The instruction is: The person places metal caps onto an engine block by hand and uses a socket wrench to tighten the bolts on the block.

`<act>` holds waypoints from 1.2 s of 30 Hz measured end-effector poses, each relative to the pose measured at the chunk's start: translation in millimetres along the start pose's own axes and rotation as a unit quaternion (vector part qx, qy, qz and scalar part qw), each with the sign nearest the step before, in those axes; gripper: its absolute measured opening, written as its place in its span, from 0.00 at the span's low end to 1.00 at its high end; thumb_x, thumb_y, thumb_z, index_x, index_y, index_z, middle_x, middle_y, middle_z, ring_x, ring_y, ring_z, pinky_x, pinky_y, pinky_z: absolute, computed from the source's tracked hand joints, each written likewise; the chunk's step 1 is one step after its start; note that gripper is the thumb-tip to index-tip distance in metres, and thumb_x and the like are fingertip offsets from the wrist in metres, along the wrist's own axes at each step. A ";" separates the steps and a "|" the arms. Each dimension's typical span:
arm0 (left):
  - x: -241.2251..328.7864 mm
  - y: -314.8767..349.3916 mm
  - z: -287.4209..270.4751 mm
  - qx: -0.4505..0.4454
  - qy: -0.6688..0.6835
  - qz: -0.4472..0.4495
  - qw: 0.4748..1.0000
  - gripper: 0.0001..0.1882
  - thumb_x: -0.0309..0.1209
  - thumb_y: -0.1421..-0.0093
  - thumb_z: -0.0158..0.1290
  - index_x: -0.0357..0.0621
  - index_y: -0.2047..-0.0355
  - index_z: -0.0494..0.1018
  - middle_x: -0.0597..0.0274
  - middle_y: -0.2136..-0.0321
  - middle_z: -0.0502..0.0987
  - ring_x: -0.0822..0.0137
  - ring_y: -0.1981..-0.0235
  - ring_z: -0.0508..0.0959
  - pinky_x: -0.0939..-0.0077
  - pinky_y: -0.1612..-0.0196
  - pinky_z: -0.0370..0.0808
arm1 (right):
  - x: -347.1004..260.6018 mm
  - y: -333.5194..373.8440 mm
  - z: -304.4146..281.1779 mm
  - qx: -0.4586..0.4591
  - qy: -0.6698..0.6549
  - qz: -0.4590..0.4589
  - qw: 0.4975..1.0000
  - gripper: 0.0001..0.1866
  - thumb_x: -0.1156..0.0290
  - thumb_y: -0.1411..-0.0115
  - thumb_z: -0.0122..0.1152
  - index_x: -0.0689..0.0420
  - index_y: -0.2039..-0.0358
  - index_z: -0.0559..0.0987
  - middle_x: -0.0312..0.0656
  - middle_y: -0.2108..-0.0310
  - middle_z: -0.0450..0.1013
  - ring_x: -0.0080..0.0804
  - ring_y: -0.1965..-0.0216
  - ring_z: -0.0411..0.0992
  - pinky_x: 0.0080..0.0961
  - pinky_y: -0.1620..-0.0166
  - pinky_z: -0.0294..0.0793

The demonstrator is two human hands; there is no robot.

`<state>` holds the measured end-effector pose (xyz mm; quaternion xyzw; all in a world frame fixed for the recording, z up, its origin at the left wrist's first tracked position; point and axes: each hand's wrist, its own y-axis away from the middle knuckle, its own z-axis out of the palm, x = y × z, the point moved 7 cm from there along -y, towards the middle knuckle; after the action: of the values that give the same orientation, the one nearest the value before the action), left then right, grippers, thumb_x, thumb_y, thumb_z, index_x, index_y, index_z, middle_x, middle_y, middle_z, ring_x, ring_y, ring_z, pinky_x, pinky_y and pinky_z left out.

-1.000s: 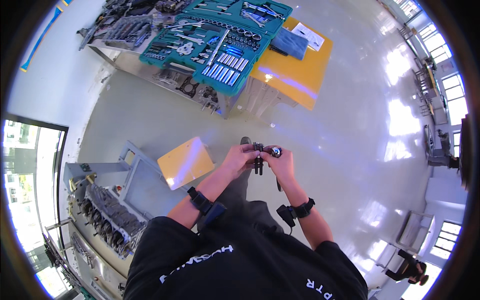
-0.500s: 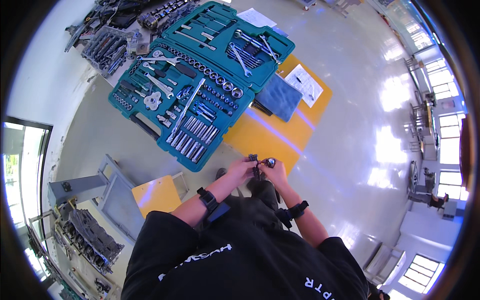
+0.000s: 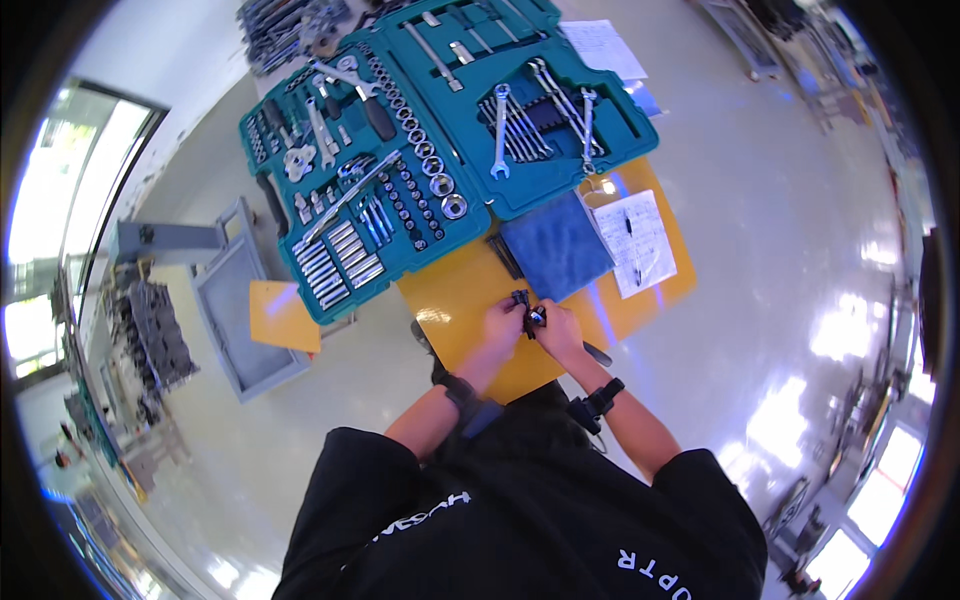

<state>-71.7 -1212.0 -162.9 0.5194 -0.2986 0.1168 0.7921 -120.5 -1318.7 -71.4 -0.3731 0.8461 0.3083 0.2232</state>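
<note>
Black and bright metal, a small ratchet-like hand tool sat pinched between both hands above the near part of the yellow-orange tabletop; the left hand closed its fingers on the dark end, the right hand gripped the shiny end, and the exact fit of the parts was too small to tell. Risk, as judged: a small piece could slip from the fingertips and roll off the table edge, since the hands worked close to it. Just beyond lay a square dark-blue cloth, with a white printed sheet beside it to the right. Further out stood an open teal plastic tool case of sockets and wrenches; a second white paper lay behind it.
</note>
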 end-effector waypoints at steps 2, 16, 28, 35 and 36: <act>-6.4 -9.6 -4.6 0.096 -0.123 0.090 0.984 0.15 0.30 0.43 0.50 0.36 0.57 0.72 0.54 0.65 0.77 0.60 0.65 0.78 0.69 0.62 0.75 | -0.7 -12.9 -1.5 -0.037 0.020 -0.022 0.999 0.11 0.67 0.53 0.62 0.58 0.70 0.74 0.54 0.75 0.74 0.54 0.70 0.73 0.44 0.67 0.71; 58.8 39.5 8.7 0.257 -0.371 0.207 0.868 0.10 0.30 0.52 0.54 0.40 0.69 0.77 0.52 0.74 0.79 0.56 0.70 0.80 0.67 0.64 0.75 | -1.4 -32.4 -3.5 -0.051 0.085 -0.071 0.993 0.17 0.57 0.51 0.61 0.61 0.78 0.78 0.56 0.77 0.74 0.55 0.71 0.74 0.45 0.65 0.74; 60.2 38.1 19.6 0.276 -0.418 0.202 0.841 0.10 0.26 0.56 0.54 0.39 0.70 0.77 0.53 0.75 0.79 0.57 0.70 0.80 0.68 0.64 0.75 | 7.0 -28.9 -1.9 0.006 0.076 -0.126 0.989 0.12 0.63 0.53 0.63 0.56 0.72 0.75 0.52 0.78 0.75 0.52 0.72 0.74 0.44 0.67 0.74; 45.5 31.5 13.5 0.239 -0.326 0.136 0.905 0.16 0.32 0.54 0.58 0.37 0.65 0.77 0.51 0.69 0.79 0.59 0.66 0.80 0.70 0.61 0.76 | 4.5 -32.8 -7.1 -0.018 0.098 -0.112 0.989 0.10 0.66 0.49 0.57 0.58 0.70 0.74 0.52 0.76 0.75 0.52 0.71 0.75 0.43 0.66 0.74; 46.6 33.2 13.9 0.249 -0.333 0.159 0.895 0.13 0.30 0.54 0.56 0.37 0.67 0.76 0.51 0.72 0.79 0.56 0.68 0.80 0.68 0.63 0.76 | 4.8 -32.2 -6.7 -0.021 0.092 -0.113 0.989 0.10 0.65 0.49 0.57 0.58 0.71 0.74 0.52 0.76 0.75 0.52 0.71 0.74 0.43 0.66 0.74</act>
<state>-56.1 -1215.9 -106.3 0.6539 -0.5846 0.1315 0.4618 -99.7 -1342.8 -81.0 -0.4980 0.8087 0.2633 0.1694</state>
